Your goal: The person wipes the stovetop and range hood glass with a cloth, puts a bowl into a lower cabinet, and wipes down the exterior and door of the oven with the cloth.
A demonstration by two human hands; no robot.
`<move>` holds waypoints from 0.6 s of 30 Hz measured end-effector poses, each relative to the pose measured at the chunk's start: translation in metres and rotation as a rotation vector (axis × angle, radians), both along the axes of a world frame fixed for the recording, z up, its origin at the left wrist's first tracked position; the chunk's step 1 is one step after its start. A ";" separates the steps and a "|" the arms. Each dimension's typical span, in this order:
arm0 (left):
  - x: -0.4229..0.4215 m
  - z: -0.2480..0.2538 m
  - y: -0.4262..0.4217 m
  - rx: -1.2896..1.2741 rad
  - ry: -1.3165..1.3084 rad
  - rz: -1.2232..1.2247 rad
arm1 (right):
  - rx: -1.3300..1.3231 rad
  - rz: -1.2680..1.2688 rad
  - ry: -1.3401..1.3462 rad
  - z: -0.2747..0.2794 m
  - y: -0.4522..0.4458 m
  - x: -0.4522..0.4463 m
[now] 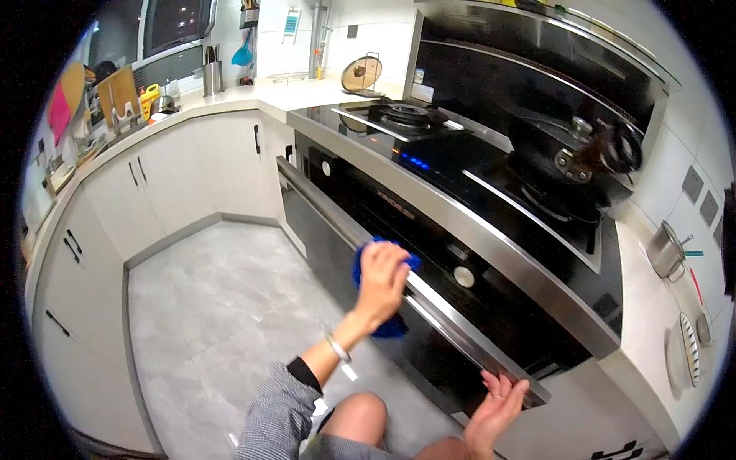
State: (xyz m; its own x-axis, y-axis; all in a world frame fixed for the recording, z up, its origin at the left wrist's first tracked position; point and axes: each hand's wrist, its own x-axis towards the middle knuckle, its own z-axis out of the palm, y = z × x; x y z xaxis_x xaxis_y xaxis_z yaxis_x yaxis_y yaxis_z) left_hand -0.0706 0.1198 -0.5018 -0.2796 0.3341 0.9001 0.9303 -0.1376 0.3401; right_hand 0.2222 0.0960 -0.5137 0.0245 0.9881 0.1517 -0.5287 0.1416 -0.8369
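Floor tiles [207,330] in pale grey spread over the left and middle of the frame, edged by white cabinets [169,172] curving along the left side. Next in size is the black cooker [429,184], running slantwise from upper centre to lower right, with blue lights on its top. Its dark door [330,249] tilts outward below, a steel rail [456,314] along the upper edge. Pale worktop [238,102] bends across the upper left and shows again at the right edge. On the cooker, at upper right, sits a dark pan [529,138]. The left hand [383,280], in the centre, is curled closed over a bunched blue cloth [391,326], pressing it around the rail; part of the cloth hangs below the wrist. The right hand [498,406], at lower right, is partly open, bent fingers at the rail's near end; whether it grips the rail I cannot tell. Smaller still are a striped-rim plate [681,353] at far right, a round lid [362,74] upright at upper centre, a steel mug [665,249] above the plate, and a bangle [337,348] on the left wrist.
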 end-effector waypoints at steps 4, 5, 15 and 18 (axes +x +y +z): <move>-0.055 0.001 -0.014 -0.102 0.343 -0.163 | -0.103 -0.088 -0.008 0.000 -0.009 -0.001; -0.079 -0.001 -0.011 -0.133 0.416 -0.166 | -0.115 -0.131 -0.023 0.001 -0.011 -0.003; -0.387 -0.010 -0.002 0.002 0.125 0.095 | -0.074 -0.248 -0.142 0.020 -0.028 -0.031; -0.355 -0.004 0.008 0.097 -0.032 0.170 | -0.050 -0.200 -0.152 0.015 -0.025 -0.027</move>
